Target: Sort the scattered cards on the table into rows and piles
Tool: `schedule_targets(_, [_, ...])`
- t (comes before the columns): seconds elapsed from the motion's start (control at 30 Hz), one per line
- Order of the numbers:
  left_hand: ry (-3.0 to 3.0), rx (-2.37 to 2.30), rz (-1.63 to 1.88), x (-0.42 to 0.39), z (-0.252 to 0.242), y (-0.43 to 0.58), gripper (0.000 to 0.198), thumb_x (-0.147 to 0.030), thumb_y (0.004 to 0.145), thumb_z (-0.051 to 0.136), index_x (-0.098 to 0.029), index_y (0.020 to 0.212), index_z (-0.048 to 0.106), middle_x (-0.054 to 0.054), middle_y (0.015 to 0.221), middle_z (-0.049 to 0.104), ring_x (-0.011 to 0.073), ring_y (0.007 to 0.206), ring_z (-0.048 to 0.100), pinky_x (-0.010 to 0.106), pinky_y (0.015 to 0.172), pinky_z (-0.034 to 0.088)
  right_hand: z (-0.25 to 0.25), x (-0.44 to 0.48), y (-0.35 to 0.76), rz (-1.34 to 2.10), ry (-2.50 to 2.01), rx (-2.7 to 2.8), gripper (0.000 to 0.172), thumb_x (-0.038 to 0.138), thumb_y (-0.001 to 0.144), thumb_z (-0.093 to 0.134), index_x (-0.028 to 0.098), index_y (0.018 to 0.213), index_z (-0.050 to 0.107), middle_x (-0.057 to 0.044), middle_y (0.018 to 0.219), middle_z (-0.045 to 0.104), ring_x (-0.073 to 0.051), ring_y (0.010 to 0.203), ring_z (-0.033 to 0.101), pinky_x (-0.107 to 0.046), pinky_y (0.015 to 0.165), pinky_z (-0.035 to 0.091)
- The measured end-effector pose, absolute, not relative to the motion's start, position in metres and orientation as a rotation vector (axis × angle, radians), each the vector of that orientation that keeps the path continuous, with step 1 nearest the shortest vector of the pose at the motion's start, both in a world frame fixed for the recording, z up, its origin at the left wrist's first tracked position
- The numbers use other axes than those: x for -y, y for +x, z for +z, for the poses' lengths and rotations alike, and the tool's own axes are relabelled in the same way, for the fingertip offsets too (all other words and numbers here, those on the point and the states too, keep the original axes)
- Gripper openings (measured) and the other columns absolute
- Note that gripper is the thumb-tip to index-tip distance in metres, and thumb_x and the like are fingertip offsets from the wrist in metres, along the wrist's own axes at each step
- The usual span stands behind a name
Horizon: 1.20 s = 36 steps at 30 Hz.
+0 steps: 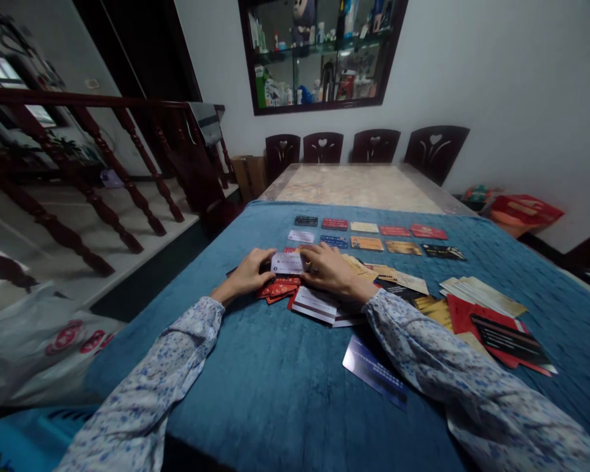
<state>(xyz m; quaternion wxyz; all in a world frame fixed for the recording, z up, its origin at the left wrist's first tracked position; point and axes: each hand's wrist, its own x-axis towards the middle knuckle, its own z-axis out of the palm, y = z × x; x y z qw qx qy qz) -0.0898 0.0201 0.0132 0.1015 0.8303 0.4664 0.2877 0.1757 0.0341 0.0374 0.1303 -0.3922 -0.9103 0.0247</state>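
Observation:
Both my hands rest on a heap of cards on the blue cloth point(275, 380) in front of me. My left hand point(248, 274) and my right hand point(330, 269) pinch a white card point(288, 263) between them, fingers closed on its two ends. Under the hands lie red cards point(278, 289) and a white stack of cards point(315, 303). Beyond the hands, two rows of single cards point(368, 235) are laid out side by side on the cloth.
More card piles lie to my right: gold ones point(435, 311), pale ones point(482, 295), a red and black stack point(501, 334). A shiny blue card point(373, 368) lies near my right sleeve. Chairs point(376, 145) stand at the table's far end; a plastic bag point(34, 341) sits left.

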Motion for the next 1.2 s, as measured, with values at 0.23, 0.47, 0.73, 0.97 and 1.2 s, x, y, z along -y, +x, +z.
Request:
schedule_targets(0.23, [2.565,-1.411,0.708,-0.022,0.022,-0.088,0.045,-0.019,0.083,0.071,-0.017,0.129,0.065,0.009,0.112,0.070,0.0264,0.106,0.060,0.046,0.099,0.054,0.046,-0.031,0.175,0.063,-1.177,2.674,0.046,0.039,0.095,0.062,0.016,0.136,0.064,-0.019,0.142,0.063,-0.033,0.121,0.053,-0.045,0.092,0.043])
schedule_targets(0.47, [2.623,-1.444,0.603,-0.028,0.025,-0.089,0.043,-0.020,0.084,0.073,-0.020,0.126,0.065,0.009,0.113,0.067,0.0271,0.107,0.057,0.046,0.099,0.051,0.052,-0.037,0.175,0.027,-1.168,2.731,0.047,0.039,0.094,0.065,0.017,0.135,0.064,-0.019,0.141,0.065,-0.034,0.124,0.053,-0.045,0.093,0.044])
schedule_targets(0.73, [2.568,-1.600,0.226,-0.028,0.046,-0.080,0.044,-0.022,0.089,0.067,-0.018,0.132,0.061,0.012,0.121,0.061,0.0290,0.115,0.054,0.043,0.103,0.046,0.067,-0.041,0.168,-0.033,-1.260,2.838,0.046,0.044,0.093,0.064,0.016,0.129,0.067,-0.018,0.136,0.067,-0.035,0.126,0.053,-0.045,0.094,0.045])
schedule_targets(0.97, [2.598,-1.613,0.116,-0.036,0.054,-0.079,0.035,-0.023,0.089,0.066,-0.021,0.125,0.064,0.010,0.119,0.062,0.0289,0.114,0.055,0.041,0.098,0.047,0.074,-0.046,0.163,-0.073,-1.293,2.901,0.045,0.044,0.091,0.065,0.016,0.126,0.069,-0.018,0.130,0.069,-0.035,0.126,0.055,-0.042,0.095,0.047])
schedule_targets(1.2, [2.604,-1.691,-0.039,-0.052,0.071,-0.065,0.030,-0.020,0.087,0.065,-0.019,0.117,0.067,0.011,0.121,0.061,0.0310,0.118,0.054,0.042,0.099,0.046,0.082,-0.064,0.163,-0.068,-1.343,2.909,0.043,0.047,0.091,0.068,0.016,0.119,0.073,-0.018,0.127,0.069,-0.035,0.125,0.055,-0.041,0.094,0.047])
